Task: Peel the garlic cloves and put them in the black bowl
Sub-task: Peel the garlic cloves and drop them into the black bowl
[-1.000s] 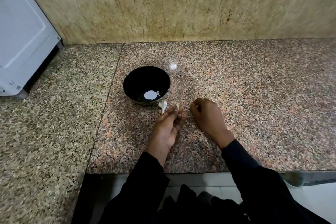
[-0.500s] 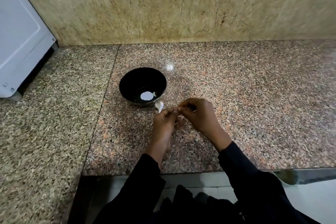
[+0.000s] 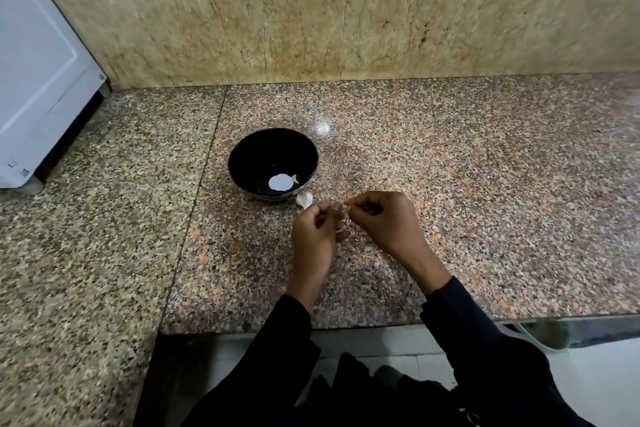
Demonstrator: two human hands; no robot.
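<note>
Left hand and right hand both pinch one garlic clove; they'd best peel slowly, close to the black bowl.

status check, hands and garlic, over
Left hand and right hand pinching small garlic clove. Glossy black bowl just ahead. Loose white garlic piece beside bowl, nothing blocking.

The surface is polished speckled granite, pinkish under the fingers and greyer to their left, glossy enough to carry a white light glint beyond the fingers. The black bowl, just beyond the fingers, looks glazed and smooth, mirroring a bright spot in its bottom. The garlic clove between bowl and fingers has a dry, papery white skin. The wall is mottled tan stone, smooth. The sleeves are matt black cloth.
</note>
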